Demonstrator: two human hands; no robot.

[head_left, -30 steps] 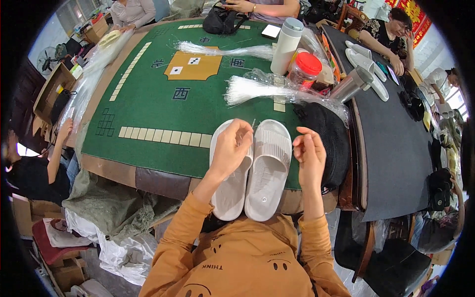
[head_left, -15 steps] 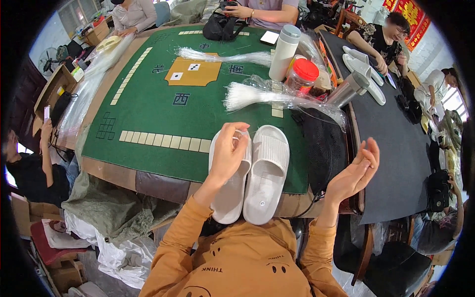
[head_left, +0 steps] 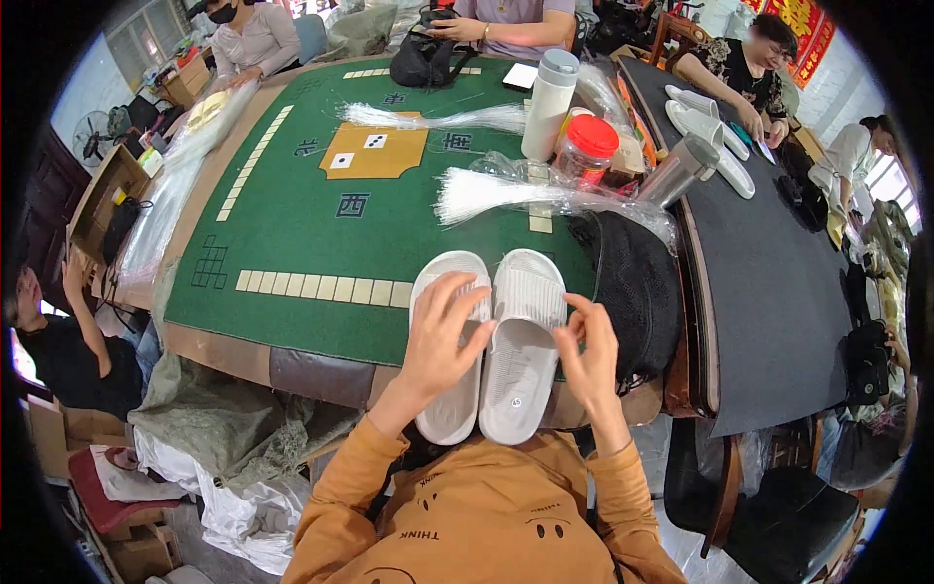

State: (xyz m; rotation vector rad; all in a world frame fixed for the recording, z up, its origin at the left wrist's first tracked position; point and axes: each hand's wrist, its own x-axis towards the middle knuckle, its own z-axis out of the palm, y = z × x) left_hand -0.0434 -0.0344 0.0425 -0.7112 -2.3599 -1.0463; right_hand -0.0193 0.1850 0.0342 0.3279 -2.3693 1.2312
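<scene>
Side by side at the near edge of the table lies a pair of pale grey slide slippers, the left slipper and the right slipper, straps away from me. Over the left one's strap is my left hand, thumb and fingers apart, covering part of the strap. My right hand is at the right slipper's outer side, close to its strap, with thumb and fingers apart. Whether its fingertips touch the slipper I cannot tell. Nothing shows in either hand. A bundle of thin white plastic strands lies beyond the slippers.
A black mesh bag sits right of my right hand. Farther back stand a white bottle, a red-lidded jar and a steel tumbler. Another strand bundle lies on the green table mat. Co-workers sit around both tables.
My right hand has swung left from above the dark table's edge to the right slipper. My left hand has lowered slightly, its fingers spreading over the left slipper's strap.
</scene>
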